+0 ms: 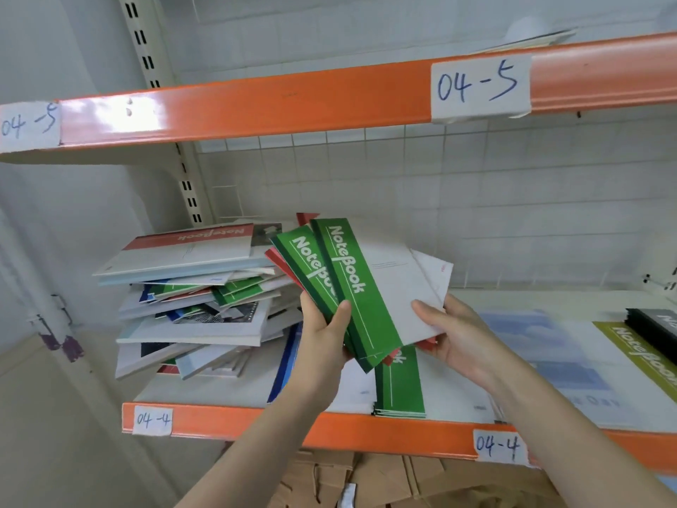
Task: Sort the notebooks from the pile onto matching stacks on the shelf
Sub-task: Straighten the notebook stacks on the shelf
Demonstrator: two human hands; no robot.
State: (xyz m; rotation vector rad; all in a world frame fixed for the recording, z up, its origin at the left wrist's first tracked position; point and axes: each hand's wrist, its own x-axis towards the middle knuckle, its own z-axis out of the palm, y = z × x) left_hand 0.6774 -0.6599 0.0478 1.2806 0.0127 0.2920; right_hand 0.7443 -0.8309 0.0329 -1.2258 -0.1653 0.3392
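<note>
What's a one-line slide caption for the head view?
Both hands, left and right, hold green-banded notebooks above the matching green stack, beside the unsorted pile.

L hand [324,326] gripping, R hand [448,330] gripping

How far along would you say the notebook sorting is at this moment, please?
Done: a green-banded stack, a blue-covered stack and an olive-banded stack lie on the orange-edged shelf. In hand: the left hand and right hand hold several green-banded notebooks. Left: the tall mixed pile.
</note>
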